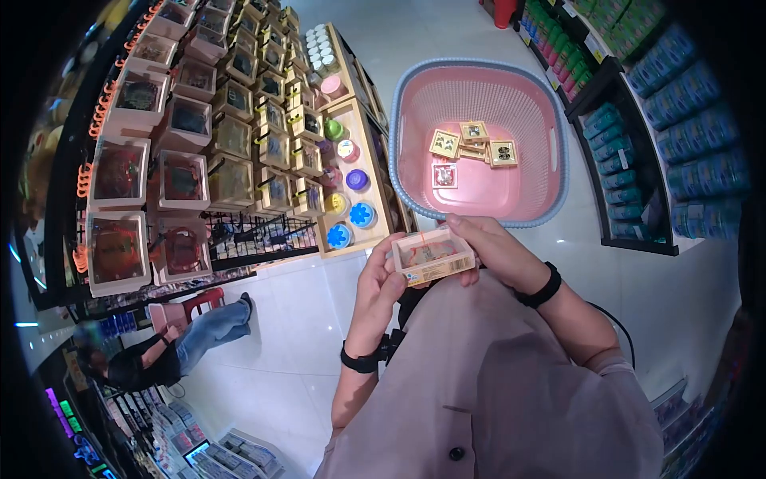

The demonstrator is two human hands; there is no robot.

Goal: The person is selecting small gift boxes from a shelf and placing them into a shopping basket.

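Observation:
Between my two hands I hold a small clear-lidded box [433, 254] with a pale rim, a barcode label on its side and reddish items inside that I cannot make out. My left hand [375, 279] closes on its left end, thumb at the lower corner. On the other end, my right hand [495, 254] grips with the thumb along the top edge and fingers underneath. Just beyond my hands stands a pink basket [542, 172] with a blue rim. Several small boxes [474, 132] lie in it, some stacked, and a red-and-white one [444, 176] lies nearest me.
At left, a rack holds rows of hanging clear-fronted boxes [186, 116]. Beside it a wooden tray [375, 235] carries jars with coloured lids [363, 214]. Shelves of bottles [618, 156] line the right. Another person [152, 355] is at lower left, holding a pink box [166, 317].

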